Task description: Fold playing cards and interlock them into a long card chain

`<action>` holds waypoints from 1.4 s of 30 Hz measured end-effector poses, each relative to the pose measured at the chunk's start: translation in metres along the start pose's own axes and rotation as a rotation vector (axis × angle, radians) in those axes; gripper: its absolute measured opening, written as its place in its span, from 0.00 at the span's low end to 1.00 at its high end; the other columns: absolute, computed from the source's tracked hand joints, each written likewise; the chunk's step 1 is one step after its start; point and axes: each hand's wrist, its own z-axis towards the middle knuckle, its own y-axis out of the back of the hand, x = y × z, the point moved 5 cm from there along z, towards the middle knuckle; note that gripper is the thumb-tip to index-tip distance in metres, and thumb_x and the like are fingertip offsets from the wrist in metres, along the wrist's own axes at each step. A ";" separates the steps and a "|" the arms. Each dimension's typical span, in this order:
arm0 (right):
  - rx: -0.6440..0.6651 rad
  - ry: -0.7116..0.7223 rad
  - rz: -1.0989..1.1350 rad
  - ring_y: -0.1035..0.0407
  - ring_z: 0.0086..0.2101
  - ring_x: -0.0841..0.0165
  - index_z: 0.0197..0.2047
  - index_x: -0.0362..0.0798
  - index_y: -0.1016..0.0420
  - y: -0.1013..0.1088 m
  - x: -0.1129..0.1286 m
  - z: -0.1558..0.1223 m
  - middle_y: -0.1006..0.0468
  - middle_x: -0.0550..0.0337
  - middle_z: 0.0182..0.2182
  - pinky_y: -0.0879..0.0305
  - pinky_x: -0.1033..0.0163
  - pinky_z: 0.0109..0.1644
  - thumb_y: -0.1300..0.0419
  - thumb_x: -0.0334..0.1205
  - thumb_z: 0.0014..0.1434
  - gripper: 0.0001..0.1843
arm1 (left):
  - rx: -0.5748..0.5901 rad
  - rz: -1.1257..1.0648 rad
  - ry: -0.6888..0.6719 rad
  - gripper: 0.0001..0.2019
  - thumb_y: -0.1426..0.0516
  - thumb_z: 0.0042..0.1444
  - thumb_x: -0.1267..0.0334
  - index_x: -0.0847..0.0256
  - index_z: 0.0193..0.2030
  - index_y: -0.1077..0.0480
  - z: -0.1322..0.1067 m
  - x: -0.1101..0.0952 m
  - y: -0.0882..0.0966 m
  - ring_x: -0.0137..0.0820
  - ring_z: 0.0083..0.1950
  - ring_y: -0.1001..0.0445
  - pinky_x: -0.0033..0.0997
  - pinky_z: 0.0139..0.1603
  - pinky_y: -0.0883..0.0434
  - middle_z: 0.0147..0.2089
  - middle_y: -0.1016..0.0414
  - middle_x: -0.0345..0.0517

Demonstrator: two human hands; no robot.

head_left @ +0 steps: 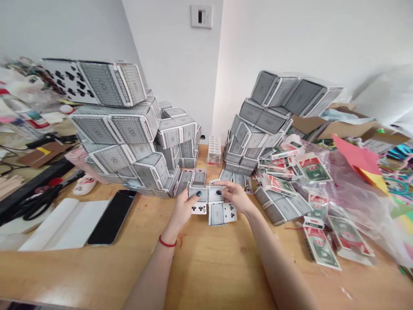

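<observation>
My left hand (183, 206) pinches a folded playing card (200, 199), thumb on its grey patterned back; a face with black clubs shows below. My right hand (238, 197) grips another playing card (213, 197), its thumb pressed on the back. Under that one, a grey-backed card (216, 214) and a clubs face (230, 213) hang toward me; whether they are joined to it I cannot tell. The two held parts nearly meet edge to edge. Just behind my hands, loose cards (200, 175) and grey-backed cards (237, 178) lie on the wooden table (206, 262).
Tall stacks of card-built boxes rise at left (129, 129) and right (258, 129). A clear pack of boxed decks (214, 151) stands between them. Red-and-green card boxes (319, 247) litter the right side. At left lie a black phone (112, 217), white paper (67, 224) and black scissors (41, 196).
</observation>
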 end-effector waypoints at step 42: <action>0.031 -0.195 -0.001 0.32 0.21 0.73 0.39 0.47 0.27 0.001 -0.004 -0.006 0.25 0.63 0.22 0.35 0.69 0.23 0.38 0.41 0.44 0.16 | -0.003 -0.130 0.218 0.18 0.36 0.32 0.68 0.65 0.35 0.28 -0.004 0.014 -0.008 0.36 0.39 0.27 0.31 0.39 0.32 0.38 0.24 0.47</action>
